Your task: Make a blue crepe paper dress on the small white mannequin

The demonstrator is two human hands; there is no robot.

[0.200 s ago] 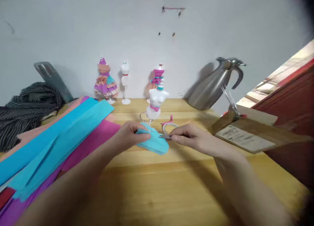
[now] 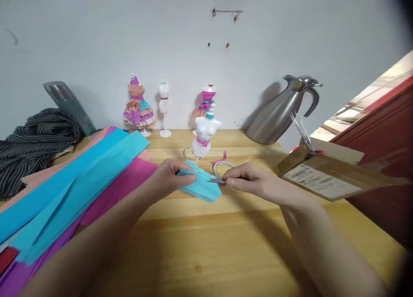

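Note:
Pinched between thumb and fingers of my left hand (image 2: pixel 172 176) is a folded piece of light blue paper (image 2: pixel 204 188), held above the wooden table. My right hand (image 2: pixel 250 180) is closed on small scissors (image 2: pixel 217 180), whose blades point left and lie over the paper's upper right part. Just behind the paper stands a white mannequin (image 2: pixel 207 129) with a pink band at its waist. A roll of tape (image 2: pixel 222 164) lies behind the scissors, next to a pink strip (image 2: pixel 225 156).
Colored paper sheets (image 2: pixel 97 168) cover the left side, beside a striped cloth (image 2: pixel 45 131). Dressed mannequins (image 2: pixel 139 103) stand along the wall. At the right are a metal jug (image 2: pixel 280 112) and a cardboard box (image 2: pixel 338 172) holding thin sticks.
The light blue paper has tilted slightly in my left hand, and its lower edge looks more angular. Both hands keep nearly the same place and grip.

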